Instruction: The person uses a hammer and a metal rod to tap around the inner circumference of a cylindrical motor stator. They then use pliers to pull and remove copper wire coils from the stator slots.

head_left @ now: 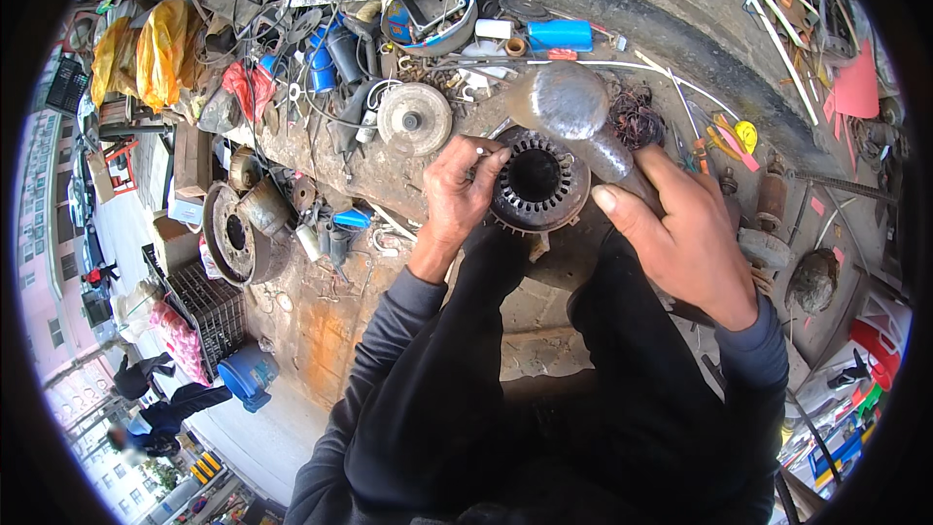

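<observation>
At frame centre, a slotted motor stator [536,178] is steadied on the bench [389,175] by the left hand [457,196], fingers pinched on a thin pin at its rim. A hammer [573,107] is gripped in the closed right hand [680,233], head raised above the stator, apparently for striking.

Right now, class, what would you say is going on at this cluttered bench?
A person in dark sleeves works over a slotted round motor stator on a rusty workbench. The left hand steadies a thin metal rod against its rim, while the right hand grips a hammer raised just above it. Scrap parts lie around.
</observation>
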`<state>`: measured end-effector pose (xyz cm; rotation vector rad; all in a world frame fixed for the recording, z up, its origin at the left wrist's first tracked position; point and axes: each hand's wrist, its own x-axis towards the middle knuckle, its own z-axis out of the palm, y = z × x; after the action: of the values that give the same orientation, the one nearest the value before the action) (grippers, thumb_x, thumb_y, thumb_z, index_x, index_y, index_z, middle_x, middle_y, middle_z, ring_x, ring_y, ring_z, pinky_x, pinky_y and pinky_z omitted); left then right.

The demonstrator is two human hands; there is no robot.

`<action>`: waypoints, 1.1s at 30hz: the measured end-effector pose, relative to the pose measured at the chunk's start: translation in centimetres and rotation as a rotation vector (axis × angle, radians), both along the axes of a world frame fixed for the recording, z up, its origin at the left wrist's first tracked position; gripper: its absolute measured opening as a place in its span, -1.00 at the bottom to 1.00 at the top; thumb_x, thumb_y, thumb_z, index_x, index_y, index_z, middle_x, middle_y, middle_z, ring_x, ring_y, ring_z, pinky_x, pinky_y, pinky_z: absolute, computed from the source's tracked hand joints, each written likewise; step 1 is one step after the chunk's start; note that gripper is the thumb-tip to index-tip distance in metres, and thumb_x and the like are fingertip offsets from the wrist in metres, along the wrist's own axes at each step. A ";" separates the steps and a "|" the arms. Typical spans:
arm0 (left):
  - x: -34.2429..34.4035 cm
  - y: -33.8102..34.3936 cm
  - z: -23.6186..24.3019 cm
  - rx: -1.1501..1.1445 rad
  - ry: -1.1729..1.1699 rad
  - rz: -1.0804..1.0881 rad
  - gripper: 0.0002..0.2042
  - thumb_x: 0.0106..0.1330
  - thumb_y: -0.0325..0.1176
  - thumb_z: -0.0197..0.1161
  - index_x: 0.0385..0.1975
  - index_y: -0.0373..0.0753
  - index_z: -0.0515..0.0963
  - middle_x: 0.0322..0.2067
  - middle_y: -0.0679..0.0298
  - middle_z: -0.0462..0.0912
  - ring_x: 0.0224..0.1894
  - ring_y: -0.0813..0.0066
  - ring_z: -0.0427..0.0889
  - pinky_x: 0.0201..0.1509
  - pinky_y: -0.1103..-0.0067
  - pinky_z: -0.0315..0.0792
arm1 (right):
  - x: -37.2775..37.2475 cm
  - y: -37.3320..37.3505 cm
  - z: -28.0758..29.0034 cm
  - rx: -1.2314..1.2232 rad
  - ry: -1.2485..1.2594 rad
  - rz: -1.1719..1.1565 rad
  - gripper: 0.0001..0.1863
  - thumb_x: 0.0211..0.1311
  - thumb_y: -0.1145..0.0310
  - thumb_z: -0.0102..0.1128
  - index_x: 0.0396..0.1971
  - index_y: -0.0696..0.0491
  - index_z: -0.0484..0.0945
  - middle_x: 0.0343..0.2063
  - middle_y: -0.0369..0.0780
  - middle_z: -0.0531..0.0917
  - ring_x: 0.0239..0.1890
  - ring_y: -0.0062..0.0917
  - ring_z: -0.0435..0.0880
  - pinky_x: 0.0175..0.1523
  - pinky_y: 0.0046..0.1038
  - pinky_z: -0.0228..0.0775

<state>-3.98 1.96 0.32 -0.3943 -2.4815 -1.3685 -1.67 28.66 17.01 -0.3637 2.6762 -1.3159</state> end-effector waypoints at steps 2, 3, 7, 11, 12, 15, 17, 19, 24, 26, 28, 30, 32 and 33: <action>0.3 -0.4 -0.9 -0.040 0.005 0.019 -0.92 0.33 -0.50 0.53 -0.28 -0.26 0.74 -0.36 0.16 0.76 -0.37 0.26 0.74 -0.29 0.44 0.57 | 0.4 -0.2 1.1 -0.080 0.004 0.013 -0.64 0.49 0.17 0.41 -0.29 0.15 0.51 -0.59 0.00 0.61 -0.52 0.02 0.69 -0.39 -0.09 0.45; 0.2 -0.4 -1.5 0.029 0.031 -0.003 -0.92 0.32 -0.53 0.52 -0.29 -0.26 0.73 -0.37 0.14 0.75 -0.38 0.23 0.73 -0.28 0.43 0.57 | 0.6 -0.2 1.7 -0.079 0.008 0.032 -0.62 0.48 0.14 0.43 -0.29 0.14 0.51 -0.61 -0.05 0.60 -0.57 -0.09 0.70 -0.45 -0.15 0.44; 0.3 -1.2 -2.7 0.139 -0.308 -0.041 -0.81 0.34 -0.51 0.57 -0.16 -0.28 0.68 -0.17 0.19 0.78 -0.17 0.40 0.73 -0.03 0.43 0.66 | -0.2 -2.1 0.2 -0.098 0.339 0.166 -0.63 0.48 0.16 0.40 -0.27 0.17 0.53 -0.71 -0.09 0.60 -0.68 -0.19 0.69 -0.55 -0.17 0.47; 0.6 -1.2 -2.2 0.024 -0.069 0.018 -0.85 0.33 -0.50 0.52 -0.14 -0.24 0.82 -0.27 0.15 0.86 -0.20 0.28 0.85 -0.05 0.44 0.66 | -1.2 -2.9 -3.2 0.244 0.028 0.226 -0.61 0.51 0.13 0.32 -0.24 0.21 0.56 -0.67 -0.01 0.65 -0.61 -0.05 0.72 -0.45 -0.05 0.50; 0.4 -1.1 -1.9 0.012 -0.034 0.011 -0.84 0.32 -0.52 0.51 -0.13 -0.26 0.80 -0.23 0.14 0.85 -0.18 0.25 0.84 -0.06 0.43 0.66 | -1.3 -2.5 -3.6 0.259 -0.039 0.198 -0.62 0.51 0.12 0.33 -0.25 0.19 0.55 -0.63 0.01 0.65 -0.57 0.00 0.71 -0.40 -0.01 0.50; 0.9 -1.1 -0.5 -0.073 -0.060 0.015 -0.87 0.32 -0.54 0.52 -0.18 -0.30 0.75 -0.24 0.14 0.80 -0.25 0.24 0.79 -0.15 0.44 0.63 | -1.1 -1.6 -4.0 0.232 -0.131 0.137 -0.65 0.50 0.15 0.33 -0.25 0.16 0.53 -0.59 0.06 0.64 -0.49 0.09 0.70 -0.34 0.01 0.48; 1.0 -1.0 0.1 -0.003 -0.062 0.024 -0.89 0.33 -0.53 0.52 -0.21 -0.31 0.74 -0.26 0.15 0.80 -0.29 0.30 0.77 -0.18 0.47 0.61 | -1.1 -1.2 -3.7 0.165 -0.104 0.089 -0.64 0.51 0.16 0.33 -0.25 0.18 0.53 -0.61 0.06 0.63 -0.50 0.10 0.69 -0.37 0.01 0.46; 1.1 -1.0 0.8 0.042 -0.019 0.033 -0.91 0.34 -0.52 0.54 -0.25 -0.30 0.74 -0.29 0.18 0.80 -0.31 0.37 0.76 -0.20 0.51 0.60 | -1.1 -1.0 -3.3 0.099 -0.035 0.052 -0.62 0.51 0.15 0.32 -0.27 0.22 0.54 -0.67 0.05 0.62 -0.57 0.06 0.69 -0.43 0.00 0.45; 1.8 -1.4 1.8 0.027 -0.017 0.027 -0.90 0.32 -0.53 0.54 -0.25 -0.31 0.74 -0.28 0.17 0.80 -0.27 0.32 0.78 -0.16 0.48 0.61 | -0.7 -1.0 -2.9 -0.012 -0.038 0.001 -0.65 0.51 0.17 0.33 -0.26 0.19 0.53 -0.64 0.06 0.62 -0.53 0.08 0.68 -0.44 -0.01 0.40; 2.0 -1.3 1.6 0.030 -0.018 0.011 -0.90 0.32 -0.52 0.54 -0.25 -0.31 0.73 -0.28 0.16 0.80 -0.27 0.29 0.78 -0.16 0.46 0.62 | -0.7 -1.0 -3.0 -0.008 -0.038 0.003 -0.65 0.51 0.17 0.34 -0.26 0.18 0.53 -0.63 0.06 0.62 -0.52 0.09 0.68 -0.43 -0.01 0.41; 2.0 -1.1 1.0 -0.003 -0.045 0.001 -0.90 0.33 -0.51 0.53 -0.24 -0.32 0.73 -0.27 0.15 0.79 -0.27 0.26 0.78 -0.16 0.44 0.62 | -0.7 -0.9 -2.8 0.026 -0.037 0.015 -0.65 0.51 0.16 0.34 -0.26 0.18 0.54 -0.63 0.05 0.62 -0.52 0.10 0.68 -0.42 -0.01 0.42; 2.0 -1.1 0.1 -0.018 -0.052 0.001 -0.90 0.33 -0.52 0.53 -0.25 -0.32 0.73 -0.29 0.14 0.79 -0.28 0.22 0.78 -0.16 0.44 0.62 | -0.7 -1.1 -2.2 0.018 0.001 0.037 -0.64 0.51 0.13 0.35 -0.27 0.16 0.53 -0.65 0.02 0.61 -0.56 0.04 0.69 -0.45 -0.04 0.43; 2.2 -1.3 -1.0 -0.028 -0.090 0.041 -0.91 0.32 -0.53 0.52 -0.27 -0.33 0.73 -0.31 0.13 0.78 -0.30 0.19 0.77 -0.18 0.43 0.61 | -0.4 -1.3 -1.0 0.001 -0.043 0.062 -0.65 0.49 0.14 0.37 -0.25 0.15 0.53 -0.60 0.02 0.62 -0.52 0.03 0.69 -0.40 -0.06 0.45; 2.4 -2.1 -1.3 -0.137 -0.092 -0.014 -0.79 0.41 -0.48 0.47 -0.01 -0.30 0.72 -0.11 0.11 0.80 -0.12 0.19 0.81 -0.05 0.43 0.68 | 0.0 -1.2 -0.1 -0.012 -0.113 0.077 -0.66 0.47 0.16 0.39 -0.23 0.15 0.55 -0.55 0.03 0.63 -0.46 0.05 0.70 -0.34 -0.08 0.47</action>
<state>-1.60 -0.17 -0.98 -0.3874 -2.6616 -1.2521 -1.68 27.49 16.88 -0.3780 2.5369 -1.2914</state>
